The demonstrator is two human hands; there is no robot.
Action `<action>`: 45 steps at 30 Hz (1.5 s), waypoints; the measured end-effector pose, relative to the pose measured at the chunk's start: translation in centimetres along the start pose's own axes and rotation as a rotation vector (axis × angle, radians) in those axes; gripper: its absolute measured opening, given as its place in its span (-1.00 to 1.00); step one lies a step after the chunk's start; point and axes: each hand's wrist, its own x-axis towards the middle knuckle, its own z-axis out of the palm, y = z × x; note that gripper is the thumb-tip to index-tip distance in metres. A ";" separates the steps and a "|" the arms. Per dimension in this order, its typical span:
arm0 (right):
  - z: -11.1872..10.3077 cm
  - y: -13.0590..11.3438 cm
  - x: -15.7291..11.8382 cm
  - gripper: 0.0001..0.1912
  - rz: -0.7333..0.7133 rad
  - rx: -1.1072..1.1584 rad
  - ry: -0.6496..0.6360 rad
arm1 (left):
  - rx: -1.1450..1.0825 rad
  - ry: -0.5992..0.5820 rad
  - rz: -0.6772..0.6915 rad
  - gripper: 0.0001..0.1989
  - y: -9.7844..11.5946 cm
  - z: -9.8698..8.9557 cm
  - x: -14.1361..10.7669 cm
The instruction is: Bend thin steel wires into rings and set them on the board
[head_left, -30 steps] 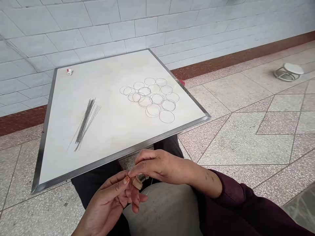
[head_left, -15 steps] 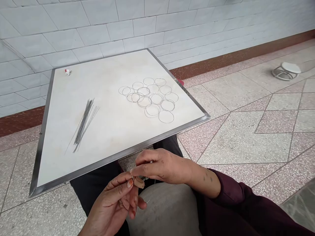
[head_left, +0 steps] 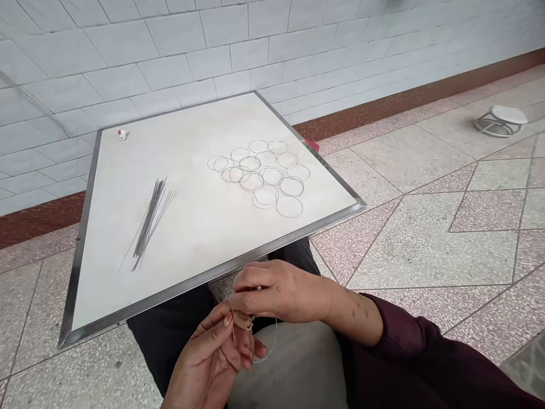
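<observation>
- The wire (head_left: 276, 336) I'm working on is bent round in a loop, in front of my lap, below the near edge of the desk (head_left: 200, 227).
- My left hand (head_left: 215, 355) has its thumb and forefinger pinched together on it; the other fingers curl loosely, palm up.
- My right hand (head_left: 285, 289) comes over from the other side, its fingers bent and clamped on the wire at the same spot, the tips partly hidden.
- A tan band (head_left: 242, 322) is wrapped round a finger between my hands; I can't tell which hand's.
- Below is grey cloth (head_left: 298, 363), with dark trousers (head_left: 170, 321) beside it.
- On the desk, toward the right, wire rings (head_left: 260, 173) lie flat, many overlapping.
- Toward the left, straight wires (head_left: 147, 227) lie in a slanting bundle, a few spread loose.
- A small white-and-red object (head_left: 123, 134) sits near the far left corner.
- Beyond are a tiled wall (head_left: 179, 34) and, off to the right, a low white stool (head_left: 506, 115) on the speckled floor (head_left: 426, 238).
</observation>
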 end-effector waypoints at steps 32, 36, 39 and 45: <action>0.6 0.1 0.5 -0.78 0.157 0.359 0.170 | 0.011 -0.056 0.095 -0.85 -0.7 -0.1 0.6; 0.6 -0.2 0.9 -0.81 0.163 0.406 0.219 | 0.080 -0.049 0.137 -0.83 -0.8 -0.1 0.3; 0.6 -0.4 1.2 -0.82 0.162 0.392 0.233 | 0.117 -0.033 0.191 -0.81 -1.1 0.0 0.2; 1.0 -1.5 1.2 -0.82 0.201 0.334 0.359 | 0.009 -0.019 0.229 -0.81 -1.5 0.4 -0.1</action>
